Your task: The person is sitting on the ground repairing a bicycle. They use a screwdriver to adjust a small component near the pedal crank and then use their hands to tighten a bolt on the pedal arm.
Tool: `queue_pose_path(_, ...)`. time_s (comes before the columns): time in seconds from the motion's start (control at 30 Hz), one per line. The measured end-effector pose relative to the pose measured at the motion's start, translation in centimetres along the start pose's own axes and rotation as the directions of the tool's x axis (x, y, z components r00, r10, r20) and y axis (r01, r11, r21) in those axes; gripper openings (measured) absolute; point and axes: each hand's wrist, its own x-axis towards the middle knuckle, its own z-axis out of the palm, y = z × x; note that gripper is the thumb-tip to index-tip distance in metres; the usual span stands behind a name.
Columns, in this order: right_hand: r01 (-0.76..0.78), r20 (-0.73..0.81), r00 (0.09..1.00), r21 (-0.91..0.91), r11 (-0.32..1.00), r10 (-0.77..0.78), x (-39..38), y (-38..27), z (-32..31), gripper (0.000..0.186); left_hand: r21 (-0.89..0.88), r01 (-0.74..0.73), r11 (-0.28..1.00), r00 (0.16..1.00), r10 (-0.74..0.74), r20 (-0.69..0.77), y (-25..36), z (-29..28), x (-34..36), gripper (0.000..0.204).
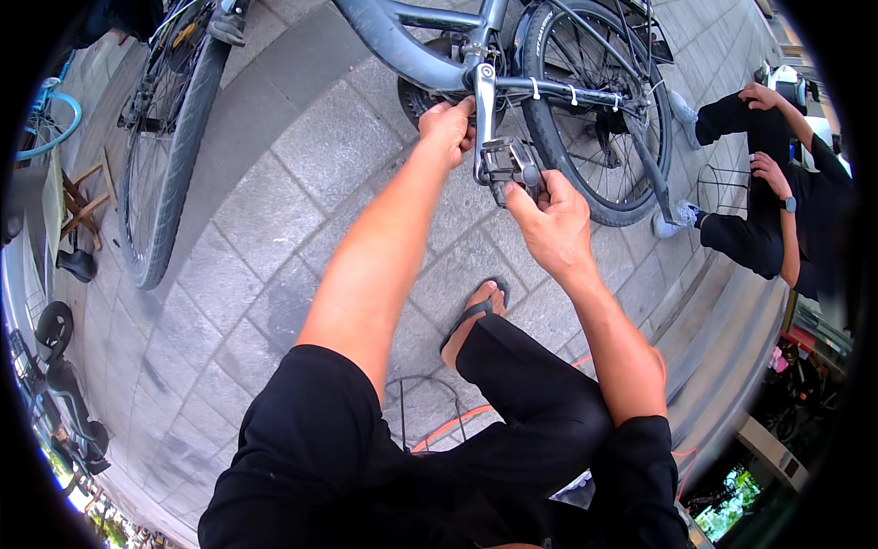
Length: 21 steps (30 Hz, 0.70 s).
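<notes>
A grey bicycle frame [416, 62] stands at the top centre, its silver crank arm [485, 96] hanging down with a metal pedal [503, 165] at the end. My right hand [556, 218] grips that pedal from below, thumb against its near part. My left hand [444, 130] is curled just left of the crank, by the black chainring [413, 99]; its fingertips are partly hidden, so what they hold I cannot make out. The rear wheel [547, 123] is beyond, to the right.
Another bicycle wheel [155, 201] stands at left, near a wooden folding stool [91, 197]. A seated person in black [768, 210] is at right. An orange hose [439, 432] crosses the paving [283, 210] below me, behind my bent leg.
</notes>
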Motion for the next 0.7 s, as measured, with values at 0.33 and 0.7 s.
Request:
queue_pose_path(0.33,0.061,0.049,0.997,0.004,0.998,-0.061,0.6,1.0,0.4,0.038,-0.074,0.016,0.997,1.0,-0.017,-0.008,-0.3,0.5,0.4,0.021)
queue_pose_path(0.7,0.034,0.039,0.999,0.023,0.999,-0.034,0.7,1.1,0.3,0.036,-0.095,-0.088,0.992,0.972,0.064,-0.228,-0.8,2.6,-0.3,0.019)
